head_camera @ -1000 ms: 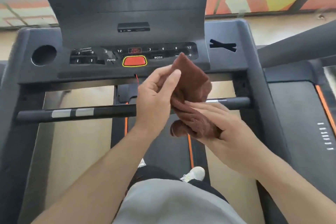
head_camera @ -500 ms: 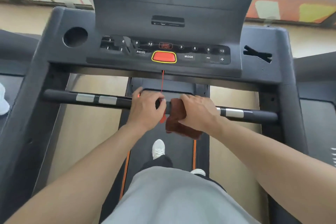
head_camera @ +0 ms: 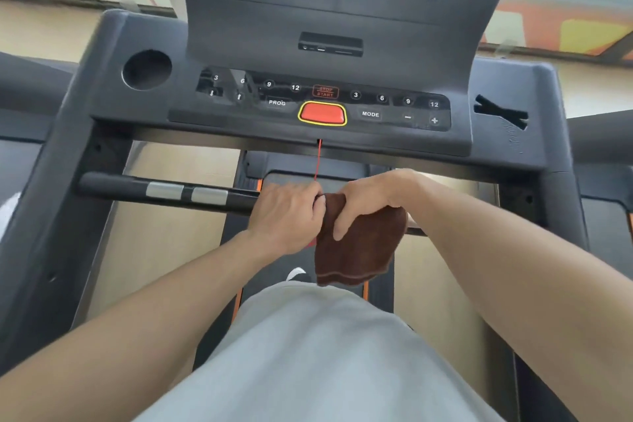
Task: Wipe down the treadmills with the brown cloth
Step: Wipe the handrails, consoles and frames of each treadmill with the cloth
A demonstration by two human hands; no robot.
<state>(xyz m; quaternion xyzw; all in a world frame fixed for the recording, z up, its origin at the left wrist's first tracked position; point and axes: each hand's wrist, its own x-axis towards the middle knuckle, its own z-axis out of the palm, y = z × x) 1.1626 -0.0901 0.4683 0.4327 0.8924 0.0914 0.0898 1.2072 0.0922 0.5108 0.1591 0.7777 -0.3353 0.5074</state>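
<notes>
While the right hand [head_camera: 371, 197] grips the brown cloth [head_camera: 359, 243] draped over the crossbar [head_camera: 137, 186], its fingers are curled round both; the left hand [head_camera: 286, 212] wraps the bar just beside it, bare. Cloth judged soft, light, limp, apt to bunch; best held where it folds over the bar; its loose hem hangs below the bar. Left of the hands the bar runs open to the upright; the red safety cord [head_camera: 318, 161] hangs just above, a snag risk.

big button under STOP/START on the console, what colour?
Red-orange with a yellow outline, on the big button; the head view shows it clearly.
</notes>
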